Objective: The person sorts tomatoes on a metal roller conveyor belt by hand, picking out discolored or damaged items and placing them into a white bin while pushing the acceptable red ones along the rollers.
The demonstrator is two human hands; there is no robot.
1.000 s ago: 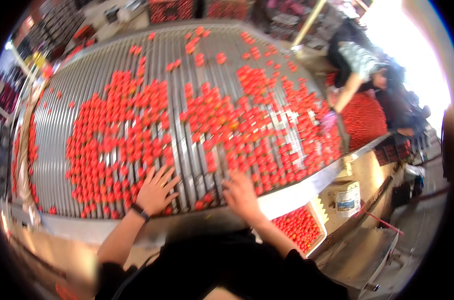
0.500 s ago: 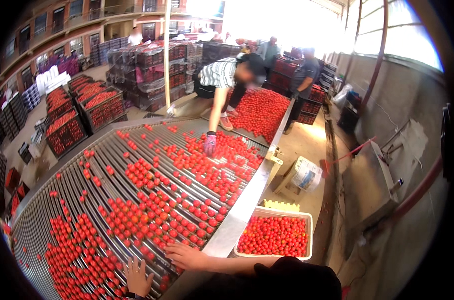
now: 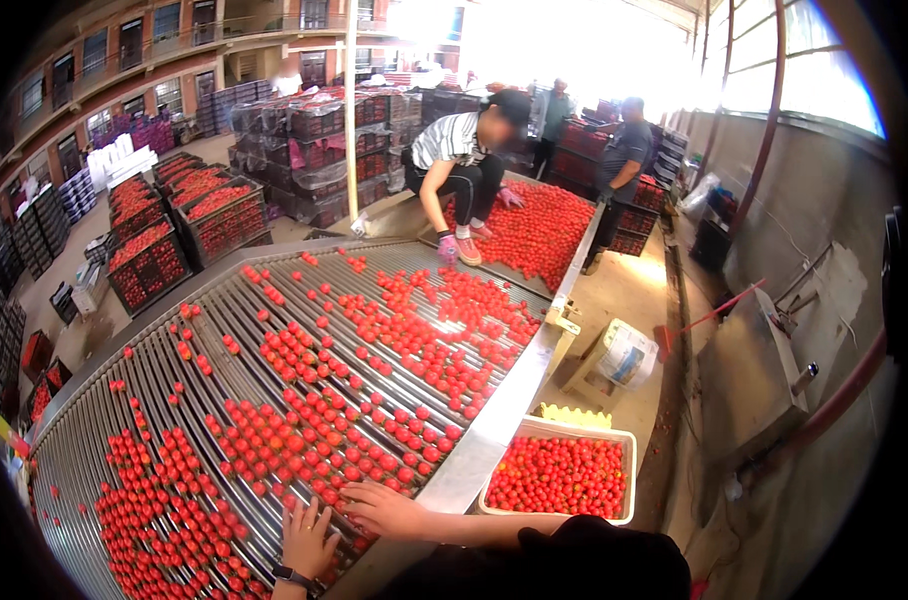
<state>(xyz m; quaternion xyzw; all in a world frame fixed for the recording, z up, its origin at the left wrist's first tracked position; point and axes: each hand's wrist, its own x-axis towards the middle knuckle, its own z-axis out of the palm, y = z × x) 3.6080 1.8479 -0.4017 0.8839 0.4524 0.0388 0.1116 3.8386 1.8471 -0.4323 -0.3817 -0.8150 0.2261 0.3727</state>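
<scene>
Many small red tomatoes (image 3: pixel 314 425) lie in rows and clusters on a wide sloping bed of metal rollers (image 3: pixel 236 345). My left hand (image 3: pixel 307 542) is over the near edge of the bed, fingers spread, its tips beside a few tomatoes; a dark band circles its wrist. Close to its right, my right hand (image 3: pixel 386 510) reaches in from the right with fingers stretched over the rollers, palm down. Neither hand grips a tomato that I can see, though the surface under both palms is hidden.
A metal side rail (image 3: pixel 504 420) borders the bed on the right. Beyond it stands a white crate (image 3: pixel 629 480) of tomatoes. A gloved co-worker (image 3: pixel 459 165) squats at the far end beside a tomato heap (image 3: pixel 544 230). Stacked crates (image 3: pixel 319 160) stand behind; another person (image 3: pixel 624 160) stands far right.
My left hand has moved right and up, nearer my right hand, which stays over the same part of the bed. The co-worker has drawn a gloved hand back from the rollers and sits more upright.
</scene>
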